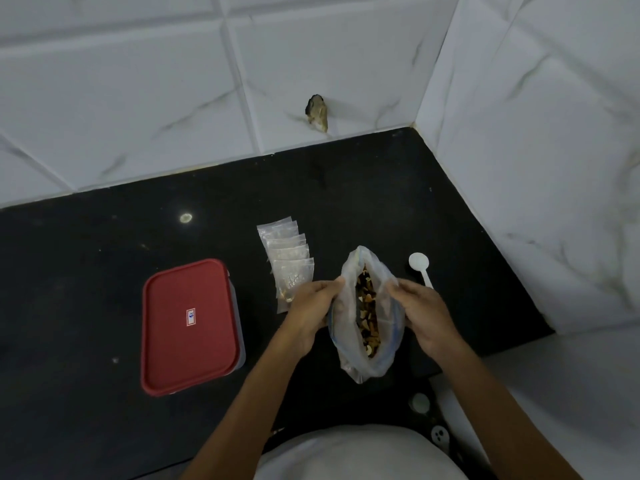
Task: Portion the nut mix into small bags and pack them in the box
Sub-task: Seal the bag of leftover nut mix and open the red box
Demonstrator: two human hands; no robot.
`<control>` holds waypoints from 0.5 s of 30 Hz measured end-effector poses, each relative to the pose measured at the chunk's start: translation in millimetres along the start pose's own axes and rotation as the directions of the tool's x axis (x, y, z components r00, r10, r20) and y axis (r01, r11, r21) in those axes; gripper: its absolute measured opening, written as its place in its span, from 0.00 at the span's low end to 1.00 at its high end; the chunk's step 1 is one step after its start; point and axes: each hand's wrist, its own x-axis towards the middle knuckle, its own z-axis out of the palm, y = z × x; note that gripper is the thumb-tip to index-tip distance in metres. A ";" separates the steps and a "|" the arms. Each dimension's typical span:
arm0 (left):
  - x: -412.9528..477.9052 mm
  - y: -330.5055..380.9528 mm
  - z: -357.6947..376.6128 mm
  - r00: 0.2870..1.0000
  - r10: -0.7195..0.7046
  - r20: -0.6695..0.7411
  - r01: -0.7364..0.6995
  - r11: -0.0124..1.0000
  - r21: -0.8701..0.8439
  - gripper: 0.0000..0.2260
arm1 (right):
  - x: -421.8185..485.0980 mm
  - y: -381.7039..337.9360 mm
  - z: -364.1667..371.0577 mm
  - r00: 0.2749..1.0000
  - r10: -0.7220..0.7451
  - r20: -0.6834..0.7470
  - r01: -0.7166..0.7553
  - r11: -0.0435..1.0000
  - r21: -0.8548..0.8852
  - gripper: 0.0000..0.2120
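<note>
A large clear plastic bag (349,344) stands on the black counter with its mouth pulled wide, and the nut mix (367,313) shows inside. My left hand (311,306) pinches the bag's left rim. My right hand (420,313) pinches the right rim. A fanned stack of several small clear bags (287,251) lies just beyond my left hand; my hand hides its near end. A white plastic spoon (418,264) lies to the right of the big bag. The box with a red lid (188,325) sits closed at the left.
The black counter (104,254) meets white tiled walls at the back and right, forming a corner (415,128). A broken hole (317,112) shows in the back wall tile. The counter's front edge runs below the box.
</note>
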 end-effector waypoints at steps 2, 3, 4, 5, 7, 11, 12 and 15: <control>-1.7 5.1 1.6 0.997 -0.033 0.076 0.038 0.997 -0.060 0.11 | 3.5 2.3 1.0 0.950 -0.299 -0.084 0.253 0.902 -0.350 0.04; -1.4 5.8 2.6 0.995 -0.035 0.096 0.042 0.996 -0.079 0.10 | 7.2 5.5 0.7 0.874 -0.479 -0.078 0.371 0.764 -0.528 0.04; -0.5 4.4 4.3 0.996 -0.023 0.087 0.029 0.997 -0.072 0.09 | 10.4 9.0 1.3 0.779 -0.626 -0.037 0.433 0.580 -0.690 0.03; 1.9 0.8 6.5 0.999 0.022 0.033 -0.022 1.000 -0.005 0.08 | 12.1 11.9 3.7 0.696 -0.718 0.022 0.434 0.397 -0.809 0.04; 5.0 -6.6 9.0 0.958 0.252 -0.141 -0.191 0.919 0.344 0.06 | 11.5 14.7 10.1 0.649 -0.753 0.106 0.373 0.194 -0.907 0.11; 5.9 -5.4 9.8 0.928 0.347 -0.137 -0.256 0.859 0.442 0.07 | 3.6 3.7 13.7 0.788 -0.615 0.019 0.379 0.460 -0.803 0.11; 4.5 -0.4 9.5 0.972 0.219 -0.083 -0.182 0.930 0.320 0.08 | 2.6 -4.3 13.1 0.868 -0.496 -0.017 0.352 0.639 -0.684 0.10; 7.1 14.3 8.6 0.998 0.011 0.058 -0.013 0.999 0.035 0.14 | 3.4 -32.2 12.6 0.997 -0.064 0.031 0.071 0.948 -0.312 0.14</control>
